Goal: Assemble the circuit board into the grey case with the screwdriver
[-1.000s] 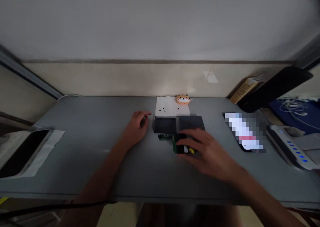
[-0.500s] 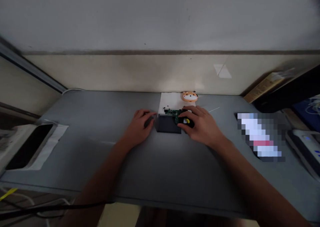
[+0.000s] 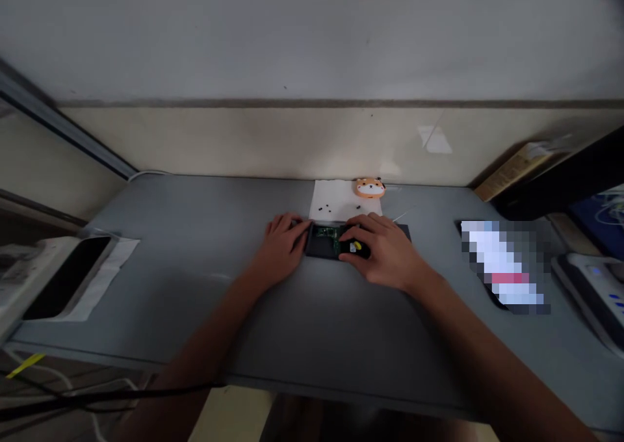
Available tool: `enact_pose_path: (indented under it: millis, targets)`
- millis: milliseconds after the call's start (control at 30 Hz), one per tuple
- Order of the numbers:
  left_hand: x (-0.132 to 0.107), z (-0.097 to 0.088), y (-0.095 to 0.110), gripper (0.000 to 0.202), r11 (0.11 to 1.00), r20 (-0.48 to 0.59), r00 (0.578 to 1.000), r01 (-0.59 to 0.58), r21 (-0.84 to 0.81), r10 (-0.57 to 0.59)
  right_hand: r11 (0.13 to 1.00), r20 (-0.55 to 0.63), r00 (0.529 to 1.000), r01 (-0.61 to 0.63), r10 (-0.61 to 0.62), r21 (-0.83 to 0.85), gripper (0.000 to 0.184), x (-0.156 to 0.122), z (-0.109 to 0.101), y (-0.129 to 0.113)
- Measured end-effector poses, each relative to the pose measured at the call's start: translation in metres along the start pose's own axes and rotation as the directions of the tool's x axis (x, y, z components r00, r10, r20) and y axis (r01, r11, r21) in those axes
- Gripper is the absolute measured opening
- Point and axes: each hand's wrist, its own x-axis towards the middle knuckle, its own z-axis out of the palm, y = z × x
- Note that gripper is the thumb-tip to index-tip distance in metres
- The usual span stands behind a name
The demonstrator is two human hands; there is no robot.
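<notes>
A shallow black case (image 3: 322, 248) lies on the desk. Its left end is between the thumb and fingers of my left hand (image 3: 281, 250). From the right, my right hand (image 3: 387, 250) grips a green circuit board (image 3: 336, 235) with a black part attached, which bears a yellow piece (image 3: 357, 245) and a small white label. The board sits low over the case, partly inside its walls; whether it touches the bottom cannot be seen. The case's right end shows beyond my right hand. My right fingers cover much of the black part.
Several tiny black screws (image 3: 327, 207) lie on a white paper (image 3: 336, 195) behind the case, next to an orange animal-faced item (image 3: 370, 188). A dark phone (image 3: 68, 276) lies left, and a pixelated device (image 3: 502, 263) right. A wall (image 3: 244, 140) closes the back.
My right hand has lowered the circuit board toward me and slightly left, into the case's outline. My left hand has shifted a little right, closer against the case's end.
</notes>
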Motion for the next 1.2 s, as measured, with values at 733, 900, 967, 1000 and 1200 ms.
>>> enact_pose_path:
  millis: [733,900,967,1000,1200]
  targets:
    - [0.0,0.004,-0.0044,0.032,0.999,-0.053,0.998,-0.024,-0.04,0.022,0.989,0.038,0.998,0.064,-0.06,-0.136,0.027,-0.0007,0.0028,-0.004]
    - [0.002,0.005,-0.0059,0.027,0.997,-0.074,0.997,-0.001,-0.071,-0.004,0.988,0.073,0.995,0.08,-0.07,-0.134,0.028,-0.0008,-0.0002,-0.0035]
    - [0.0028,0.0049,-0.0066,0.024,0.996,-0.084,0.996,0.002,-0.093,-0.01,0.988,0.07,0.995,0.084,-0.075,-0.132,0.029,-0.0011,-0.0001,-0.0031]
    - [0.0031,0.0046,-0.0069,0.023,0.995,-0.091,0.996,0.001,-0.102,-0.01,0.988,0.068,0.995,0.083,-0.075,-0.133,0.029,-0.0014,0.0004,-0.003]
    - [0.0042,0.0018,-0.0073,0.02,0.992,-0.105,0.994,-0.032,-0.12,0.02,0.989,0.063,0.996,0.074,-0.066,-0.132,0.026,-0.0018,0.0039,-0.0038]
